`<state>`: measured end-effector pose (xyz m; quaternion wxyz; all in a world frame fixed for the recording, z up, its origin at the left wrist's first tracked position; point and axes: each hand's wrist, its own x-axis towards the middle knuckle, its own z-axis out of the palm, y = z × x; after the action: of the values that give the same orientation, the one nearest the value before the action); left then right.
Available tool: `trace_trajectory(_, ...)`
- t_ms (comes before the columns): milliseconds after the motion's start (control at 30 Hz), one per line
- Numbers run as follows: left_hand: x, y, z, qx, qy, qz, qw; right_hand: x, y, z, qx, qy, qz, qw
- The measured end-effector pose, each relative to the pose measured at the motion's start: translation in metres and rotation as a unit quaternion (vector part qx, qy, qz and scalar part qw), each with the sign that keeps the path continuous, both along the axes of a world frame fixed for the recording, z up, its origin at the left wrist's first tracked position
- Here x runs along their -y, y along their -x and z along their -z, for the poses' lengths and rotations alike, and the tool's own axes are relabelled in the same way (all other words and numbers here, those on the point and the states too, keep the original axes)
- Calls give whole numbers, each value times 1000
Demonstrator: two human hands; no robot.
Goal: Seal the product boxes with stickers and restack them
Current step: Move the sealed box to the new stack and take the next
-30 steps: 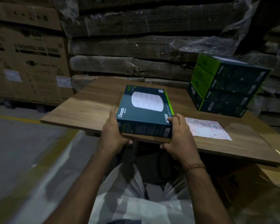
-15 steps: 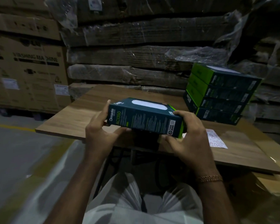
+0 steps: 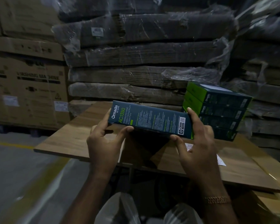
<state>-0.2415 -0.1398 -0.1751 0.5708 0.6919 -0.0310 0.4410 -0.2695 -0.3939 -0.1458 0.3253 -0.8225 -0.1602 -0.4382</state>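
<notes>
My left hand (image 3: 103, 141) pinches the near-left corner of the product box (image 3: 149, 121), thumb under its edge. The box is raised on edge above the table (image 3: 68, 139), printed side facing me. It looks light, stiff and slick, best held at the ends. My right hand (image 3: 196, 139) clamps its right end. Right of the box the stack (image 3: 217, 110) stands near; open tabletop lies left.

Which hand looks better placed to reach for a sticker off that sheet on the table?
Probably the right hand. The sticker sheet lies on the table just beneath and beside it, while the left hand grips the box at its far end and could keep it steady.
</notes>
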Motion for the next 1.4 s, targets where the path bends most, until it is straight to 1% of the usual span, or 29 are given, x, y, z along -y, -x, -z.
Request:
trace_trajectory(100, 3, 0, -1, 2, 6, 9, 1000, 0, -1, 0, 4, 2, 4, 1000)
trace_trajectory(233, 4, 0, -1, -8, 8, -5, 1000, 0, 0, 0, -11, -9, 9, 1000)
trace_trajectory(367, 6, 0, -1, -14, 29, 6, 999, -1, 1, -1, -13, -16, 10, 1000)
trace_trajectory(433, 10, 1, -2, -18, 46, 27, 998, -1, 1, -1, -14, -17, 7, 1000)
trace_trajectory(500, 20, 6, -4, -39, 94, 64, 993, -3, 0, -1, -17, -30, -2, 999)
trace_trajectory(533, 28, 10, -7, -58, 141, 98, 983, -5, -1, -1, -17, -36, -7, 999)
trace_trajectory(567, 37, 14, -9, -84, 195, 145, 966, -8, -1, -2, -13, -39, -11, 999)
trace_trajectory(600, 46, 19, -13, -118, 243, 205, 941, -11, -1, -2, -9, -38, -15, 999)
trace_trajectory(667, 62, 28, -23, -177, 294, 321, 883, -16, -1, -2, -2, -38, -24, 999)
trace_trajectory(700, 68, 30, -28, -186, 311, 359, 860, -17, 0, -1, 2, -38, -28, 999)
trace_trajectory(733, 74, 32, -32, -185, 329, 378, 845, -17, 0, -1, 6, -37, -29, 999)
trace_trajectory(800, 84, 31, -41, -187, 365, 369, 834, -16, 1, 0, 6, -33, -26, 999)
trace_trajectory(900, 92, 28, -55, -208, 415, 305, 831, -16, 2, 4, 4, -22, -36, 999)
trace_trajectory(967, 93, 22, -58, -215, 444, 261, 830, -16, 1, 5, -14, -21, -63, 998)
trace_trajectory(1067, 87, 15, -53, -212, 455, 204, 841, -16, 0, 1, -73, -46, -138, 987)
trace_trajectory(1167, 77, 15, -48, -222, 460, 184, 840, -14, -1, 0, -94, -37, -164, 981)
trace_trajectory(1233, 69, 14, -47, -226, 465, 179, 837, -11, -6, 7, -108, -18, -145, 983)
trace_trajectory(1333, 56, 14, -46, -221, 477, 171, 833, -2, -24, 23, -136, 11, -76, 988)
trace_trajectory(1400, 42, 12, -44, -229, 477, 178, 830, 4, -41, 31, -127, 25, -33, 991)
